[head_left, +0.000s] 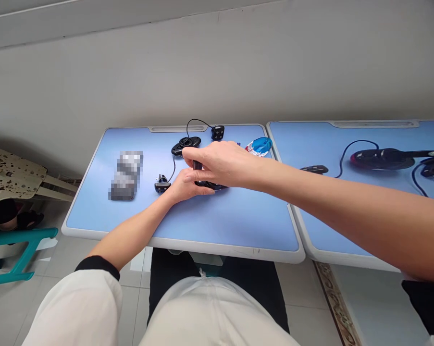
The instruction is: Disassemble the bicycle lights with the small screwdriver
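Note:
My right hand [222, 161] is closed around a short upright black handle [197, 165], which looks like a screwdriver's; its lower end is hidden. Under it, a black oval device [217, 186] lies on the blue tabletop, mostly covered by my hands. My left hand [191, 185] grips the device from the left, thumb and fingers near the handle's base. By my left wrist sits a small black button box [162, 186] with a thin cable. Behind my hands are another black oval device [186, 143] and its wired button box [217, 132].
A blue-and-clear oval piece [260, 146] lies at the table's back right. A pixelated dark object [126, 175] is on the left. The adjoining table [325, 230] holds a black device [380, 158] with cables. A wall [217, 72] rises behind; a teal stool [22, 254] stands left.

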Tool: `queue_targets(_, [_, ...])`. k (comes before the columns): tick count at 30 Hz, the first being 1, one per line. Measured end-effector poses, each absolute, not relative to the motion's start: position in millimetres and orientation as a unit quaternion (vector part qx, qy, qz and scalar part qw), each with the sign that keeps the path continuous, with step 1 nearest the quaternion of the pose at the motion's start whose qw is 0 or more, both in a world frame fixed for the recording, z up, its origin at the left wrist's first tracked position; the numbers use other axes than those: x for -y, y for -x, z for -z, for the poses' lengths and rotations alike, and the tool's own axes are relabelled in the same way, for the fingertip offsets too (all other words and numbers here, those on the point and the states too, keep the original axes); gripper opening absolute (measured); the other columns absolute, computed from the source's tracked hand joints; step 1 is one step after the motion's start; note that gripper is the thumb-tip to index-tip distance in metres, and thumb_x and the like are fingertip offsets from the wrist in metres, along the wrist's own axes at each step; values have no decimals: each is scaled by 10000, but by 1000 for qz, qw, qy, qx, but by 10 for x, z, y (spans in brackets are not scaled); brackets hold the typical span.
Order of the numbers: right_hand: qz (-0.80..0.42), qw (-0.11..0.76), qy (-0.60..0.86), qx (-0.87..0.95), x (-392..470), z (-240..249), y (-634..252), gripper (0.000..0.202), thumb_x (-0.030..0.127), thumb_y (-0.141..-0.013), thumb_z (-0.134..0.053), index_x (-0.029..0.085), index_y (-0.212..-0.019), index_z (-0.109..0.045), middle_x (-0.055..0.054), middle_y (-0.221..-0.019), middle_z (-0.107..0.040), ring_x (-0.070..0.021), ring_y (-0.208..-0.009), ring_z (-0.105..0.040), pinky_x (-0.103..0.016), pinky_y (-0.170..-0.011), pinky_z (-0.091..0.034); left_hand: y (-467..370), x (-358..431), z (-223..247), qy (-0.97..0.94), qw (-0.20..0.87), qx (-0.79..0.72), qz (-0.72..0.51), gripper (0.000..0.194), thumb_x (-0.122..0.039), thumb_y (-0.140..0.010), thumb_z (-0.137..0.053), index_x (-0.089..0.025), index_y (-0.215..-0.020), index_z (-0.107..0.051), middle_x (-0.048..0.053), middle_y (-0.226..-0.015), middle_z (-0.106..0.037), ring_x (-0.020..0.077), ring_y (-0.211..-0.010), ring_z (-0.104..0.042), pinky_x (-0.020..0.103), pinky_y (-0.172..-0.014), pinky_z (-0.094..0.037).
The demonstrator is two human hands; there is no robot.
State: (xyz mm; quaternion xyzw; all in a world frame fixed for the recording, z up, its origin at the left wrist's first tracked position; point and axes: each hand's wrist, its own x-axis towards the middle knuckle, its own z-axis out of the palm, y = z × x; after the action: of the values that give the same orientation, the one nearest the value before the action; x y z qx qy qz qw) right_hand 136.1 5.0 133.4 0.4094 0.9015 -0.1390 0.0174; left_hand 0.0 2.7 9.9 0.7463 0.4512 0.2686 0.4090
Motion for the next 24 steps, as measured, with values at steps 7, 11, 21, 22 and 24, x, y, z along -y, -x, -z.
queue_targets(7, [160, 18, -434, -886, -61, -1360, -1414, 132, 223, -840, -501, 199, -963, -543, 3, -667, -535, -123, -565, -405, -266, -560, -214, -7, -30, -111, -737, 443, -436, -267, 305, -292, -625, -787, -151, -876, -685, 28, -855, -690, 231, -887, -639, 333, -788, -514])
queue_targets(11, [130, 48, -452, -881, -59, -1372, -1417, 160, 336, -876, -492, 198, -826, -556, -2, -639, -512, -125, -562, -390, -274, -561, -216, -13, -24, -113, -742, 425, -424, -299, 384, -286, -615, -797, -179, -968, -691, 30, -1020, -687, 236, -1006, -614, 319, -842, -498])
queue_targets(21, [170, -10, -411, -896, -47, -1358, -1402, 57, 252, -845, -534, 209, -827, -500, 11, -690, -518, -116, -581, -399, -252, -545, -233, -11, -7, -153, -734, 423, -467, -253, 272, -338, -613, -789, -151, -781, -686, 22, -799, -664, 230, -857, -619, 318, -727, -504])
queue_targets(22, [159, 0, -425, -891, -47, -1353, -1396, 123, 321, -869, -516, 212, -813, -501, 12, -659, -505, -123, -567, -397, -259, -544, -226, -15, -6, -159, -735, 416, -468, -262, 316, -340, -608, -795, -158, -844, -691, 35, -880, -673, 244, -918, -613, 325, -756, -506])
queue_targets(24, [134, 15, -457, -879, -50, -1342, -1384, 249, 437, -889, -486, 214, -778, -503, 17, -600, -474, -130, -540, -386, -268, -544, -215, -20, -10, -155, -734, 409, -467, -275, 427, -340, -595, -807, -172, -967, -681, 53, -1009, -668, 261, -1008, -591, 337, -800, -505])
